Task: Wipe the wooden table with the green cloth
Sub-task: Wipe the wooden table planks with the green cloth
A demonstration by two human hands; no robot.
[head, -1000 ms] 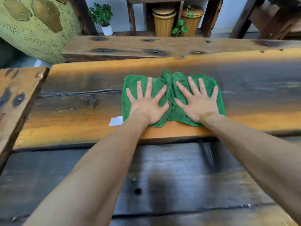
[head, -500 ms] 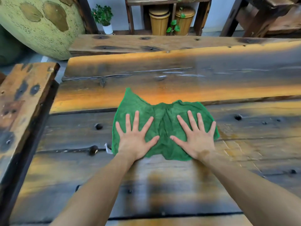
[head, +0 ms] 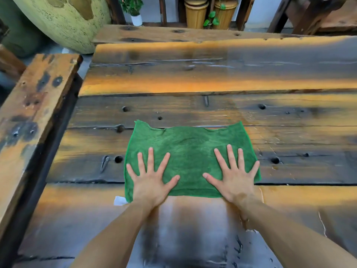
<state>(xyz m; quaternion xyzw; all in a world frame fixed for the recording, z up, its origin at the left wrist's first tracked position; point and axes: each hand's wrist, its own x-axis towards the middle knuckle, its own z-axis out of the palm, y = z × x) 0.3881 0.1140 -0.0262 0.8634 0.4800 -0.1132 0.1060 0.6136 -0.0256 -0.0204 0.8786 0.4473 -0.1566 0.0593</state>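
Note:
The green cloth (head: pixel 190 151) lies spread almost flat on the dark, orange-streaked wooden table (head: pixel 212 78), near the middle of the planks. My left hand (head: pixel 151 180) presses its near left part with fingers straight and splayed. My right hand (head: pixel 234 178) presses the near right part the same way, a hand's width of cloth between them. A small white tag (head: pixel 119 201) sticks out at the cloth's near left corner.
A wooden bench (head: pixel 29 120) runs along the table's left side, and another plank bench (head: pixel 183 33) lies beyond the far edge. A large speckled yellow-green pot (head: pixel 63 20), a small potted plant (head: pixel 133 8) and two tan bins (head: pixel 196 12) stand behind.
Both hands have dragged the cloth toward me, from the far raised plank onto the nearer planks. The cloth went from bunched in the middle to spread flat, and my hands moved apart.

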